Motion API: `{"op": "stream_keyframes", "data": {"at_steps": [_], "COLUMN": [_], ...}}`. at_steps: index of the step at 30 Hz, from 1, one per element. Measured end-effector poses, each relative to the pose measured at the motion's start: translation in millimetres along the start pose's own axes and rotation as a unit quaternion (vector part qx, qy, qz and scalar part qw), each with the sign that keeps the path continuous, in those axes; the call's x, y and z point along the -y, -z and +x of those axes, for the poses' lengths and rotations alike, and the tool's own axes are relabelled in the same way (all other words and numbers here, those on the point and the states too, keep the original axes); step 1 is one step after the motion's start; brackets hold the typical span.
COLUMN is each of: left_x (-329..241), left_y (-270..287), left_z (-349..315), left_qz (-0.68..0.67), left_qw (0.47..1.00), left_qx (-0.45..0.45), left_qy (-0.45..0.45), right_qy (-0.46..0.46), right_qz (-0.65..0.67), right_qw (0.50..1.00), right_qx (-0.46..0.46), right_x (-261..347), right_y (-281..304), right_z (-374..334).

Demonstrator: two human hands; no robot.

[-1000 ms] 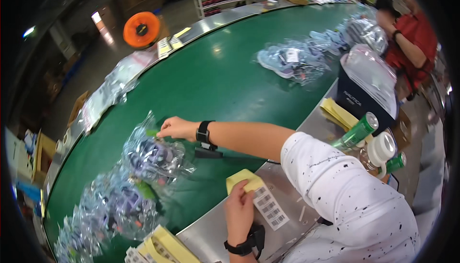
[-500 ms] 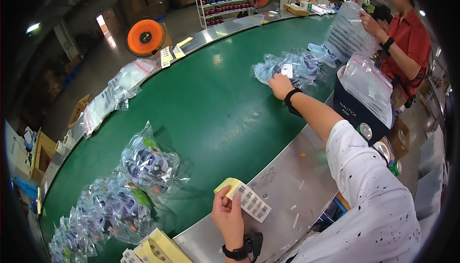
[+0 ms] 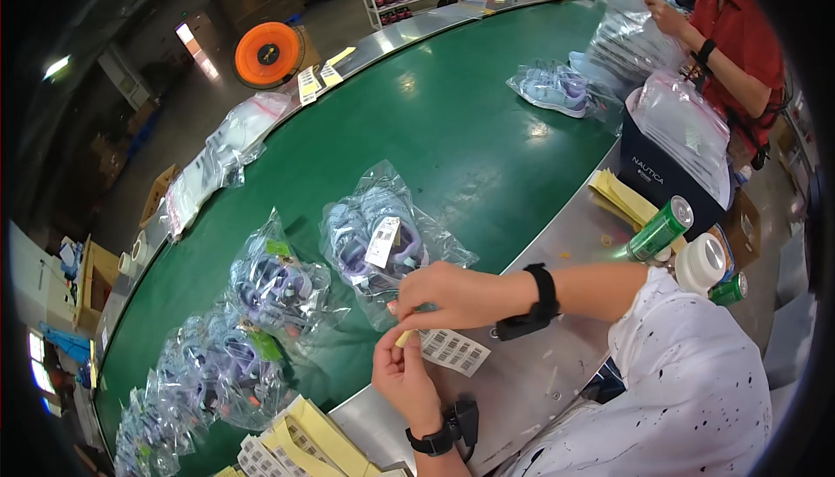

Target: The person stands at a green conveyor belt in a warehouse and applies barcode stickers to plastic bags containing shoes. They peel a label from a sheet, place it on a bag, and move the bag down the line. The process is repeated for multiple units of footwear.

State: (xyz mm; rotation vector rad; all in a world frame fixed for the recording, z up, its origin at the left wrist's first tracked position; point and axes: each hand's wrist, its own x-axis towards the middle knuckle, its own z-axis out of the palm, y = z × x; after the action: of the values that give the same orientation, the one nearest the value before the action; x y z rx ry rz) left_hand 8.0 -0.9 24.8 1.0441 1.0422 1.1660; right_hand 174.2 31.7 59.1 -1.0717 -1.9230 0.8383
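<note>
My left hand (image 3: 407,381) pinches a sheet of white barcode labels (image 3: 456,352) with a yellow backing at the metal edge of the table. Just above it, my right hand (image 3: 452,293) is closed, its fingertips drawn together by the sheet's corner; what they hold is too small to make out. Right beyond both hands lies a pair of light blue and lilac shoes (image 3: 352,255) in a clear bag, with a white tag (image 3: 383,242) on top. To its left is another bagged pair (image 3: 271,279) bearing a green sticker, beside a row of several more bagged shoes (image 3: 204,364).
Label sheets (image 3: 300,442) lie at the near edge. On the right stand a green can (image 3: 663,226), a white-lidded container (image 3: 701,261) and a dark box (image 3: 665,177) of clear bags. A person in red (image 3: 739,33) handles plastic across the green surface (image 3: 452,138).
My right hand has come back from the far shoes to the label sheet in my left hand. One bagged pair now lies in front of me, and fewer remain at the far right.
</note>
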Motion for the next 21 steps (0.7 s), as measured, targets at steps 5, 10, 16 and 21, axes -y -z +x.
{"op": "stream_keyframes", "data": {"at_steps": [5,10,16,21], "left_x": [-4,4,9,1], "left_y": [-2,-7,-12,-6], "left_z": [-3,-6,-2,-1], "left_qz": [-0.017,-0.011,-0.076,-0.103], "left_qw": [1.0,0.998,0.983,0.988], "left_qx": [0.015,0.05,0.154,0.102], "left_qy": [0.017,0.042,0.06,0.053], "right_qy": [-0.023,0.036,0.103,0.013], "right_qz": [-0.002,-0.105,-0.182,-0.064], "right_qw": [0.997,0.985,0.967,0.989], "right_qx": [-0.078,-0.134,-0.148,-0.134], "right_x": [1,-1,8,20], "right_y": [-2,-6,-3,26], "right_z": [-32,-52,-49,-11]}}
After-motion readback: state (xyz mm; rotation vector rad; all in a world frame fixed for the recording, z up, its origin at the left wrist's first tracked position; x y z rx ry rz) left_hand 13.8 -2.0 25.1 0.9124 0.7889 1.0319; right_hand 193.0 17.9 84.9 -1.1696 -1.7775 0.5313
